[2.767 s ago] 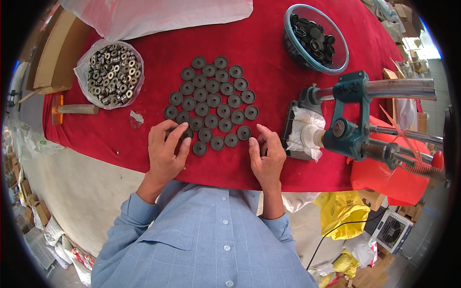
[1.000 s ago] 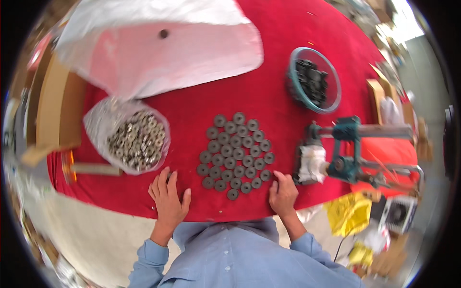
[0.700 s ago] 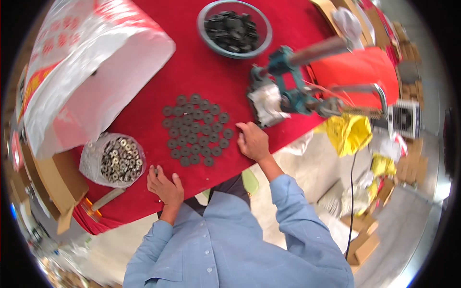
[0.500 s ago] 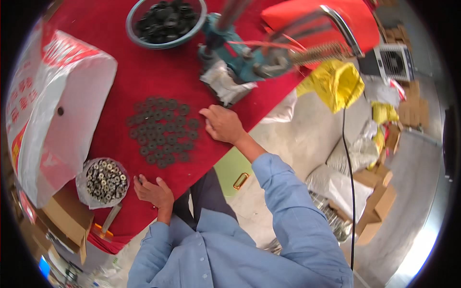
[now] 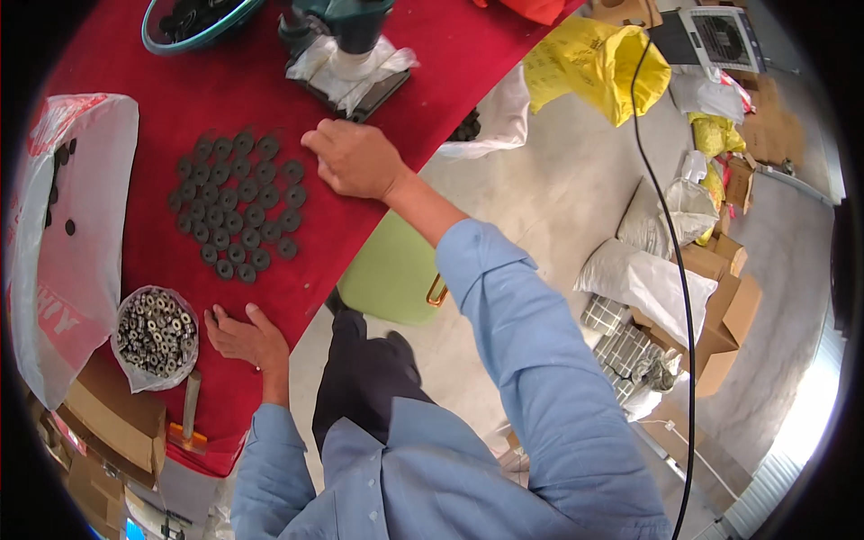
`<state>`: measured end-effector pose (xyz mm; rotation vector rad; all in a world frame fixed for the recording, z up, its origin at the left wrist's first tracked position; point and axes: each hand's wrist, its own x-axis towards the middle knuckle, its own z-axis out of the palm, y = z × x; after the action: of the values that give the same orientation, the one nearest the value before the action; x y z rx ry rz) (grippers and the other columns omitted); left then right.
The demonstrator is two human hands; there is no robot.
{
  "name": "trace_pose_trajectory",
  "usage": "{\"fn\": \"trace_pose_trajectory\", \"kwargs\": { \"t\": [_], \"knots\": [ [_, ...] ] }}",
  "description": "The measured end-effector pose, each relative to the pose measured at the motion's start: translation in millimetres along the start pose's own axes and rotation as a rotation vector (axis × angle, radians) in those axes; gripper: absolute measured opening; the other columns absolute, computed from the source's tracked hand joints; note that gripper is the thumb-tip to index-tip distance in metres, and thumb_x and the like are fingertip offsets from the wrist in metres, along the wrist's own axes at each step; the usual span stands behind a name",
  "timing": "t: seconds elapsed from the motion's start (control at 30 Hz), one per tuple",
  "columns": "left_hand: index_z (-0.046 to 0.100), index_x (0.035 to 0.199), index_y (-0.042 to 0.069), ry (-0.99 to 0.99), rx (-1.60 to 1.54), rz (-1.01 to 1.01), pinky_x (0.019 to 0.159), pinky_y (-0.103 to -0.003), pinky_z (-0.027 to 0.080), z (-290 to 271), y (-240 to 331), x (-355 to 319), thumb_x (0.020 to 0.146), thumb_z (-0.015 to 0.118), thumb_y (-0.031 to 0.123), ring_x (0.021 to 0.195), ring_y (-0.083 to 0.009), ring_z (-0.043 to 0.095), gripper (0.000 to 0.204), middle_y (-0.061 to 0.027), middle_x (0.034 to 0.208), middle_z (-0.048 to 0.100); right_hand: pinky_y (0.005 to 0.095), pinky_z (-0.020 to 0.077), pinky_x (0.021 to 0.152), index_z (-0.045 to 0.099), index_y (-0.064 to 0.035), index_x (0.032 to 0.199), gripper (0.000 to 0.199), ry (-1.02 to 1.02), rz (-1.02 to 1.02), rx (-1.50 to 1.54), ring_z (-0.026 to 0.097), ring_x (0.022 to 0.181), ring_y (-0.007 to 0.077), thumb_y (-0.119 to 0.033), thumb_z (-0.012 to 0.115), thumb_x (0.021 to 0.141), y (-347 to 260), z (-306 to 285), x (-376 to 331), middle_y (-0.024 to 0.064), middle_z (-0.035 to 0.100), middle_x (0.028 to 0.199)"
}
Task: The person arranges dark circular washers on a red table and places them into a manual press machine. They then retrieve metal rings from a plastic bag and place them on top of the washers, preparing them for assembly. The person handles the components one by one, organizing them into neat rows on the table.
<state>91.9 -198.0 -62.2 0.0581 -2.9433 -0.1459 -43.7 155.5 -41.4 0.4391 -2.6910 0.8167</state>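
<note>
Dark round discs with centre holes lie flat in a loose single-layer patch on the red tablecloth. Just right of them my right hand rests on the cloth near the table edge, its fingers curled; whatever is inside them, if anything, is hidden. Below the patch, my left hand lies with fingers stretched and thumb apart, nothing seen in it. Beside that hand stands a plastic-lined tub of small metal ring-shaped parts. Beyond my right hand is a teal bench machine with white wrapping around its base.
At far left a white-and-red plastic sack lies open with some dark discs inside. A bowl of black parts is at the back. A green stool stands by the table edge; yellow sack and cartons line the right.
The view has shifted, so the table things sit further left and the machine higher up. More of the stool and my legs shows. Both hands keep about the same places beside the discs.
</note>
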Motion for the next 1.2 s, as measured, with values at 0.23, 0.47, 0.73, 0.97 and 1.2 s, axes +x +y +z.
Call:
{"fn": "trace_pose_trajectory", "kwargs": {
  "t": [0.23, 0.47, 0.73, 0.97, 1.2],
  "knots": [
    [0.051, 0.150, 0.000, 0.028, 0.077, -0.016, 0.116, -0.059, 0.037, 10, 0, 1, 0.105, 0.062, 0.036, 0.147, -0.0432, 0.042, 0.059, -0.0226, 0.160, 0.046, 0.0452, 0.0544, 0.073, 0.063, -0.0072, 0.109, 0.025, 0.159, 0.101, 0.148, 0.064, 0.087, 0.0326, -0.010, 0.068, 0.084, -27, -26, -38, 0.0118, 0.059, 0.093],
    [0.056, 0.143, -0.003, 0.092, 0.110, -0.185, 0.114, -0.054, 0.041, -7, 18, -2, 0.105, 0.064, 0.032, 0.138, -0.0408, 0.051, 0.052, -0.0240, 0.148, 0.055, 0.0533, 0.0541, 0.077, 0.062, -0.0110, 0.122, 0.023, -0.240, 0.600, 0.356, 0.069, 0.098, 0.0376, -0.016, 0.058, 0.099, -10, -166, -300, 0.0138, 0.067, 0.109],
    [0.068, 0.123, -0.005, -0.588, -0.630, -0.410, 0.098, -0.044, 0.054, 49, 316, -232, 0.096, 0.069, 0.014, 0.112, -0.0364, 0.068, 0.033, -0.0232, 0.119, 0.072, 0.0510, 0.0592, 0.080, 0.074, -0.0096, 0.098, 0.017, -0.304, 1.394, 0.113, 0.075, 0.093, 0.0424, -0.023, 0.065, 0.096, 133, -345, -660, 0.0221, 0.076, 0.094],
    [0.076, 0.110, 0.000, -0.884, -0.844, -0.017, 0.085, -0.039, 0.060, -41, 582, -150, 0.095, 0.076, 0.019, 0.091, -0.0265, 0.076, 0.025, -0.0163, 0.100, 0.078, 0.0444, 0.0597, 0.081, 0.078, -0.0079, 0.092, 0.016, -0.074, 1.368, 0.048, 0.076, 0.087, 0.0350, -0.022, 0.072, 0.090, 300, -461, -599, 0.0160, 0.078, 0.090],
    [0.074, 0.109, -0.002, -0.647, -0.978, -0.103, 0.083, -0.037, 0.059, -63, 670, 14, 0.096, 0.076, 0.021, 0.089, -0.0222, 0.074, 0.026, -0.0123, 0.095, 0.077, 0.0293, 0.0568, 0.067, 0.077, -0.0028, 0.103, 0.017, -0.060, 1.125, 0.540, 0.069, 0.073, 0.0130, -0.012, 0.067, 0.093, 408, -469, -347, 0.0064, 0.073, 0.081]
  ]
}}
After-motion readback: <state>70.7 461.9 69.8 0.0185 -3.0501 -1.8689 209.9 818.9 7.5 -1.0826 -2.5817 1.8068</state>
